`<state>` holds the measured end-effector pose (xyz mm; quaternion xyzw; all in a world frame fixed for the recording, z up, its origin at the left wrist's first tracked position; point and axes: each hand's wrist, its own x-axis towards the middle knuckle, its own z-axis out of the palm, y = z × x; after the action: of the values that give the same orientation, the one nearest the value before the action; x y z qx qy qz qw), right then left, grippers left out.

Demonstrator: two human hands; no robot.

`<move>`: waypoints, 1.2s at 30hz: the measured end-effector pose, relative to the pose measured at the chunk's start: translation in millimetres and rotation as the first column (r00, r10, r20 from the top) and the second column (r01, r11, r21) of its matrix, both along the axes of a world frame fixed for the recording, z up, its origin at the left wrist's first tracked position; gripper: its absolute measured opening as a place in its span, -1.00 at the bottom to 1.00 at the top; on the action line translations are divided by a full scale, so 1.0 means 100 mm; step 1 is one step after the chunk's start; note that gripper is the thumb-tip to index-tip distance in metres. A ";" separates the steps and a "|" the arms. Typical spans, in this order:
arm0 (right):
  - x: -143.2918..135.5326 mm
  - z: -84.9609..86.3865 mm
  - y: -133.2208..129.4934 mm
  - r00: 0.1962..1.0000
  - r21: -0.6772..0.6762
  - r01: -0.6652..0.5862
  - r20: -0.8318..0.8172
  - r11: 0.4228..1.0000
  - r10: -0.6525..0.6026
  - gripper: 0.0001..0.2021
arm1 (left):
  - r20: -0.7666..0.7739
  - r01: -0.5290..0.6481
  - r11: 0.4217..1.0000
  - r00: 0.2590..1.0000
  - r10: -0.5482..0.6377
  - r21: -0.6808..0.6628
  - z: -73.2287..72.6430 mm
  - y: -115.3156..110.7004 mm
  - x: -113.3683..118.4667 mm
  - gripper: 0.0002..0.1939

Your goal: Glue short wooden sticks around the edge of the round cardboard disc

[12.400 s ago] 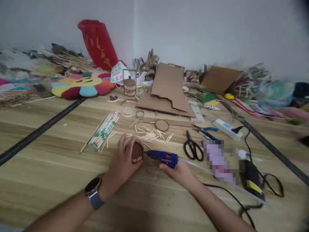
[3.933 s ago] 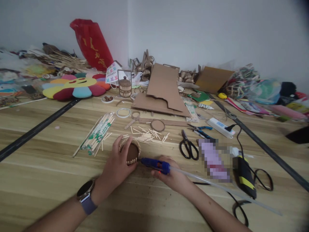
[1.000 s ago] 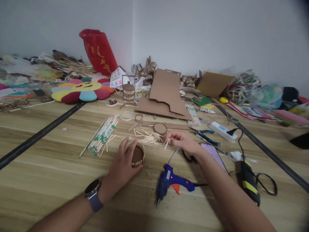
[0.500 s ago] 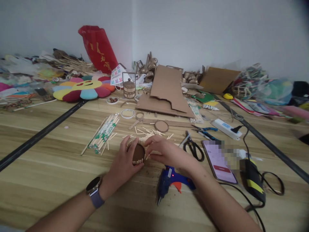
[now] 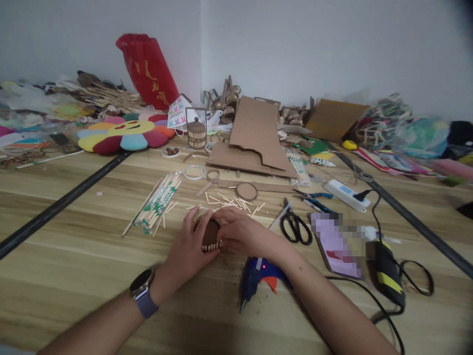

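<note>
A small round brown cardboard piece (image 5: 211, 233), edged with short upright wooden sticks, sits low over the table between my hands. My left hand (image 5: 189, 247) wraps around its left side, thumb at the near rim and fingers over the far rim. At the right rim, the fingertips of my right hand (image 5: 242, 230) are pinched on a short wooden stick, mostly hidden by the fingers. Beneath my right forearm lies a blue glue gun (image 5: 251, 278) with a lit red light. Loose cut sticks (image 5: 240, 203) are scattered just beyond my hands.
Black scissors (image 5: 295, 228), pliers (image 5: 316, 199), a phone (image 5: 334, 246) and a power strip (image 5: 345, 195) lie to the right. Bundled sticks (image 5: 158, 202) are at left. Behind stand cardboard sheets (image 5: 254, 128) and a finished lidded bucket (image 5: 197, 134). Cables run along the right.
My right hand has moved slightly left, bringing its fingertips and the stick against the round piece's right rim. My left hand keeps its hold. The view has shifted slightly.
</note>
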<state>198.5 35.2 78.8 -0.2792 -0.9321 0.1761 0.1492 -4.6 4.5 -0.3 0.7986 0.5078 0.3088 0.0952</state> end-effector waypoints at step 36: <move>0.00 -0.26 0.04 0.992 0.322 -0.043 0.129 0.946 0.002 -0.90 | 0.007 0.051 0.999 0.999 -0.051 -0.019 0.01 0.02 -0.04 0.01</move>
<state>198.3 39.3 52.8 -0.2509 -0.9590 0.0044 0.1315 -8.5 6.4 0.3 0.8092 0.4900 0.3042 0.1123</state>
